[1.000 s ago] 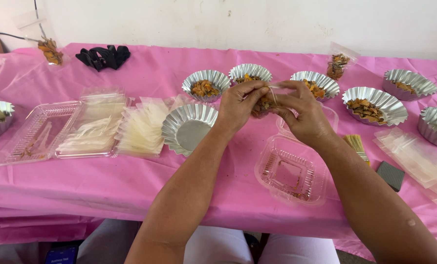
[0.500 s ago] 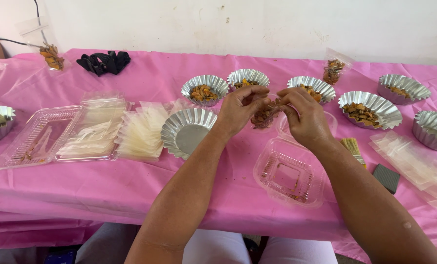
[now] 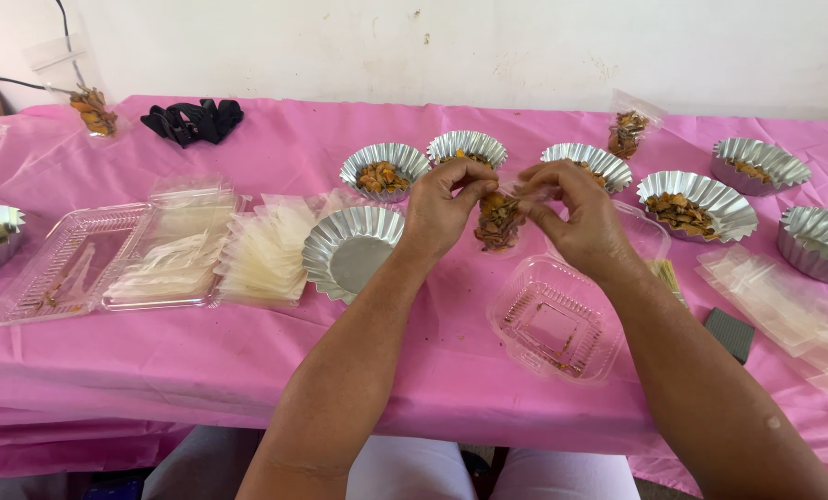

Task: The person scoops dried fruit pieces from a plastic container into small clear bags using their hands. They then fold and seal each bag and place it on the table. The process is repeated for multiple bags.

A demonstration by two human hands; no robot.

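Note:
My left hand (image 3: 444,208) and my right hand (image 3: 576,218) together pinch the top of a small clear bag (image 3: 497,220) filled with brown and orange dried pieces, held above the pink tablecloth (image 3: 275,361). Just below my right hand lies an open clear plastic clamshell box (image 3: 555,319). An empty fluted foil cup (image 3: 349,252) leans beside my left wrist. Behind my hands stand fluted foil cups (image 3: 383,169) holding dried pieces.
Stacks of clear small bags (image 3: 266,250) and clear trays (image 3: 67,264) lie at the left. More foil cups (image 3: 696,204) and clear bags (image 3: 784,306) sit at the right, with a dark grey block (image 3: 731,331). Filled bags (image 3: 627,130) and black cloth (image 3: 192,118) rest at the back.
Both hands have lifted the small filled bag slightly and now pinch its top; the view has shifted a little. The table's items stay where they were.

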